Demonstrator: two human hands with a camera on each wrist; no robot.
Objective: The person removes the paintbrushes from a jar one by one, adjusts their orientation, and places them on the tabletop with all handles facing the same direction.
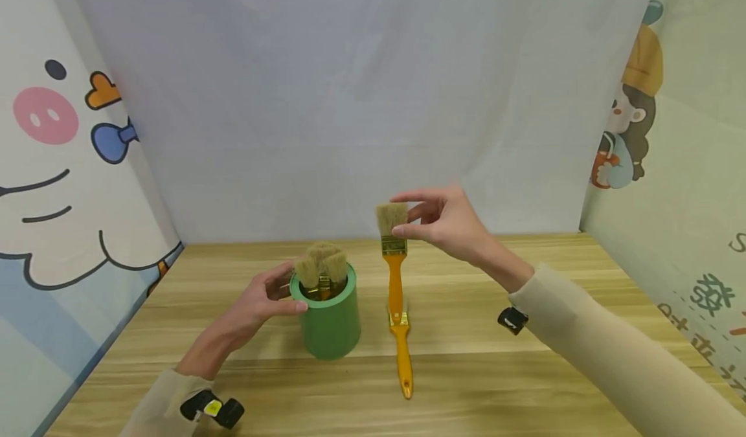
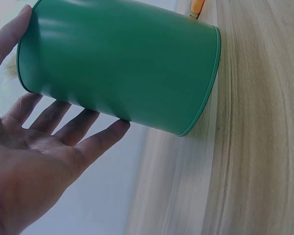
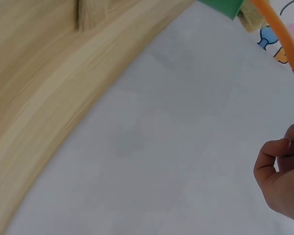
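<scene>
A green pot [image 1: 331,327] stands on the table at centre left, holding several paintbrushes [image 1: 322,265] with their bristles up. My left hand [image 1: 262,298] holds it near the rim, thumb at the front; in the left wrist view the other fingers [image 2: 105,139] lie along its side. My right hand [image 1: 445,223] pinches another paintbrush [image 1: 395,275] by its pale bristles, its orange handle hanging down. Behind the handle's lower end, a second orange-handled paintbrush [image 1: 403,359] lies on the table, its bristles mostly hidden in the head view but visible as loose bristles [image 3: 92,14] in the right wrist view.
The wooden table [image 1: 495,372] ends at a grey-white cloth backdrop [image 1: 350,100]. Printed cartoon panels stand at both sides, a pig face [image 1: 45,116] on the left and a capped figure [image 1: 626,113] on the right. Each wrist wears a black strap device [image 1: 513,320].
</scene>
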